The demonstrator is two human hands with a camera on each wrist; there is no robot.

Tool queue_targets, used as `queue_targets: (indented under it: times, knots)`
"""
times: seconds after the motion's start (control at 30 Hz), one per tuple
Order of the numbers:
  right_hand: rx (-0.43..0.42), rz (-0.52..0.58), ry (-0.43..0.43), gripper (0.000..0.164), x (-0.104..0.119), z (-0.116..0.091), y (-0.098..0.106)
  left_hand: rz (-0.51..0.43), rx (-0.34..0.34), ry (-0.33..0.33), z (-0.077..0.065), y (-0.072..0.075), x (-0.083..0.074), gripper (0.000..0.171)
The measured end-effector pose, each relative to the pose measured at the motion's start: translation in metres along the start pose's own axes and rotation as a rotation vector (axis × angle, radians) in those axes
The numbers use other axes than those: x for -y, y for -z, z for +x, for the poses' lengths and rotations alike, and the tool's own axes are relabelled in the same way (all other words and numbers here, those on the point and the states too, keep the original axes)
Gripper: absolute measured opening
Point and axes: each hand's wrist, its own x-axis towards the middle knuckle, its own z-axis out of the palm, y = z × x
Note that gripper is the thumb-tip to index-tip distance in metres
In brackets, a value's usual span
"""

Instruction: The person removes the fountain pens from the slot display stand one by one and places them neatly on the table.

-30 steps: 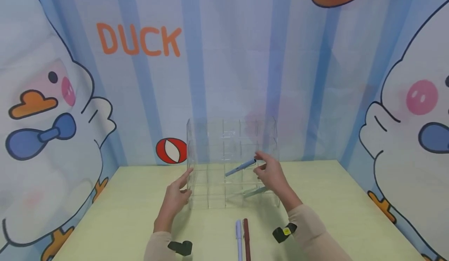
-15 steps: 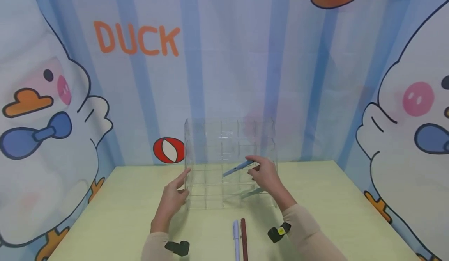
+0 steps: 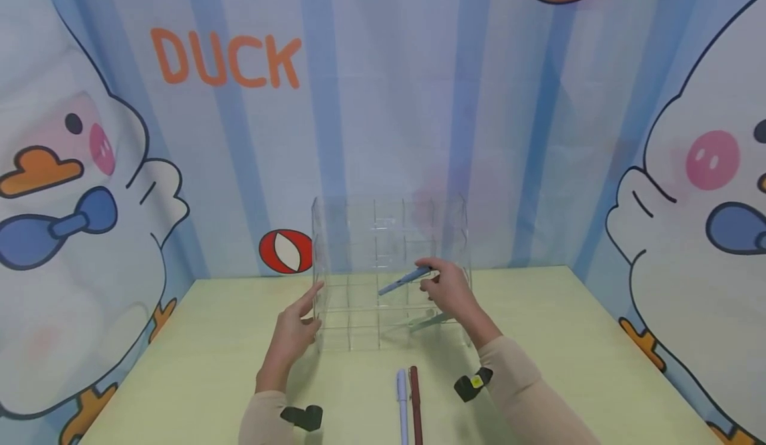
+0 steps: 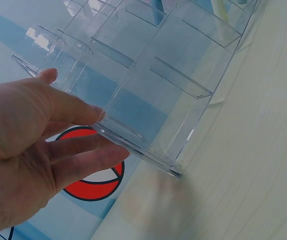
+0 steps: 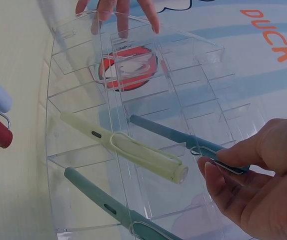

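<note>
A clear acrylic pen rack (image 3: 335,310) with rows of compartments stands upright on the table. My left hand (image 3: 293,335) grips its left side wall, thumb and fingers at the edge in the left wrist view. My right hand (image 3: 450,292) pinches the cap end of a blue pen (image 3: 397,285) near its clip. This pen slants through an upper compartment, its far end inside the rack. In the right wrist view, a pale yellow-green pen (image 5: 138,157) and a green pen (image 5: 96,195) lie in neighbouring compartments closer to the table.
A lavender pen (image 3: 402,405) and a dark red pen (image 3: 415,405) lie side by side on the pale table (image 3: 197,365) in front of the rack. Behind stands a striped cloth backdrop (image 3: 407,99) with duck drawings. Black devices are strapped to both wrists.
My right hand has shifted slightly left, its fingers now over the cap of the blue pen. The pen itself stays nearly in place in the rack. My left hand keeps its place on the side wall.
</note>
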Motion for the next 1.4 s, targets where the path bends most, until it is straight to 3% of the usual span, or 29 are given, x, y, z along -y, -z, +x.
queue_targets:
  times: [0.47,0.87,1.4]
  knots:
    - [0.004,-0.018,0.011,0.033,-0.0018,0.0011,0.0005,0.015,-0.005,0.007,0.0010,-0.0007,0.0000,0.077]
    - [0.084,-0.062,0.014,0.045,-0.0003,0.0028,0.0049,0.016,-0.004,0.011,0.0018,-0.0006,0.0014,0.078]
    - [0.065,-0.028,-0.010,0.034,-0.0056,0.0047,0.0055,-0.003,-0.001,-0.002,0.0002,0.0012,-0.0006,0.076]
